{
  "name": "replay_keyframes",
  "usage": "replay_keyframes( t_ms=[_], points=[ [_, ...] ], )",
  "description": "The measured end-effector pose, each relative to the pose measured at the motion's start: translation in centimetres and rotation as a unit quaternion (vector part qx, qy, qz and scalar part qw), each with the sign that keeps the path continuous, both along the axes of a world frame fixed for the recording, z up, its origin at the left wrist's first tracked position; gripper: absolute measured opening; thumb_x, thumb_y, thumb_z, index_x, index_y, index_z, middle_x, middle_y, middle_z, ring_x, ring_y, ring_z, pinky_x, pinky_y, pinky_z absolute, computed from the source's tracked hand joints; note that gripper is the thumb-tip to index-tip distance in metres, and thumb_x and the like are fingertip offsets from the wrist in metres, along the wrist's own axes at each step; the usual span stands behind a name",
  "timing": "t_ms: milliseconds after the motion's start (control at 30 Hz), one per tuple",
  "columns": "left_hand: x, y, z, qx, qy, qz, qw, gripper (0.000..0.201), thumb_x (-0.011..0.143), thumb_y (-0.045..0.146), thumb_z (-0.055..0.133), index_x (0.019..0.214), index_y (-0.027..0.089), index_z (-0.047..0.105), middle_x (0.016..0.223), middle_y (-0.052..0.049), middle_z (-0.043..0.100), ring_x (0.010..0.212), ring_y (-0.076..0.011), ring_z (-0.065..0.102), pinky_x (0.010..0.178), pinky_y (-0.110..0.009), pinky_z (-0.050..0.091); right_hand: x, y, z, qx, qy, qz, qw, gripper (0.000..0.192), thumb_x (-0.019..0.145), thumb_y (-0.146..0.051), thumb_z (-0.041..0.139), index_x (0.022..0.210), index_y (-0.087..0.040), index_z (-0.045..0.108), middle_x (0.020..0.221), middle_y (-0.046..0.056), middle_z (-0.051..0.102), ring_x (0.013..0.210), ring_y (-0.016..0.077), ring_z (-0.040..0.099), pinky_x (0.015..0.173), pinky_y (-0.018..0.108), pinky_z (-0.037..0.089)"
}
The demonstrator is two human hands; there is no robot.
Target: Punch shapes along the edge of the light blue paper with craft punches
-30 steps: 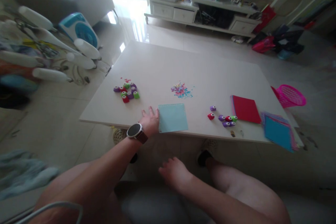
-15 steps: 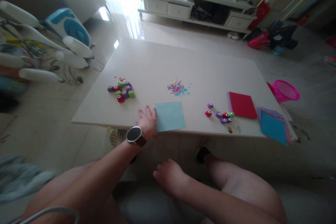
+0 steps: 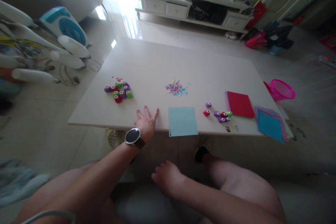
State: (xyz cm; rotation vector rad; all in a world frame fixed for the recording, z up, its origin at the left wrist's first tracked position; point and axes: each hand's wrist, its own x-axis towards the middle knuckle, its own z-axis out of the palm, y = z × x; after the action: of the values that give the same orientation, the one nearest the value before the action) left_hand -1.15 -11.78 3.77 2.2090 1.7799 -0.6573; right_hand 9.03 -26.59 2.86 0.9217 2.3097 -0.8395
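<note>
Below the table [image 3: 183, 59] edge, right hand [image 3: 168, 178] curls, contents unseen.

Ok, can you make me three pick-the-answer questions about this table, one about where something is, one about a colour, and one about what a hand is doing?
1. Where is the pink basket?
A. beside the table's right end
B. in the table's middle
C. on the lap

2. What colour is the paper sheet nearest the left hand?
A. yellow
B. light blue
C. black

3. The left hand is:
A. gripping the sheet
B. open, flat on the table
C. in a fist

Answers: 1 A, it sits past the right edge. 2 B, the sheet looks pale blue. 3 B, fingers spread, apart from the sheet.
</note>
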Motion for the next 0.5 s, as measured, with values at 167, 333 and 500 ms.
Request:
replay_keyframes(
  t_ms=[167, 333, 500],
  points=[
    [0.51, -0.32, -0.3, 0.005, -0.005, 0.009, 1.0, 0.104, 0.088, 0.014, 0.077, 0.174, 0.029, 0.019, 0.177, -0.031, 0.015, 0.156, -0.0608, 0.029, 0.101, -0.066, 0.059, 0.02, -0.09, -0.54, 0.007, -0.005, 0.0, 1.0, 0.01, 0.095, -0.013, 0.073, 0.103, -0.012, 0.078, 0.103, 0.014, 0.079, 0.102, 0.03, 0.078, 0.09, 0.046, 0.065],
    [1.0, -0.68, -0.45, 0.02, -0.004, 0.013, 1.0, 0.097, 0.092, 0.011, 0.07, 0.174, 0.025, 0.021, 0.176, -0.032, 0.017, 0.157, -0.0583, 0.03, 0.104, -0.066, 0.057, -0.23, -0.21, -0.55, 0.007, 0.001, 0.008, 1.0, 0.012, 0.094, -0.014, 0.074, 0.105, -0.012, 0.078, 0.106, 0.014, 0.079, 0.103, 0.0304, 0.078, 0.09, 0.046, 0.065],
    [0.98, -0.72, -0.39, 0.018, -0.007, 0.012, 1.0, 0.098, 0.091, 0.013, 0.073, 0.174, 0.026, 0.022, 0.176, -0.032, 0.017, 0.157, -0.0587, 0.028, 0.105, -0.067, 0.056, -0.44, -0.06, -0.27, -0.003, -0.006, 0.011, 1.0, 0.014, 0.094, -0.014, 0.075, 0.108, -0.012, 0.078, 0.108, 0.014, 0.078, 0.105, 0.0306, 0.077, 0.092, 0.046, 0.065]
  ],
)
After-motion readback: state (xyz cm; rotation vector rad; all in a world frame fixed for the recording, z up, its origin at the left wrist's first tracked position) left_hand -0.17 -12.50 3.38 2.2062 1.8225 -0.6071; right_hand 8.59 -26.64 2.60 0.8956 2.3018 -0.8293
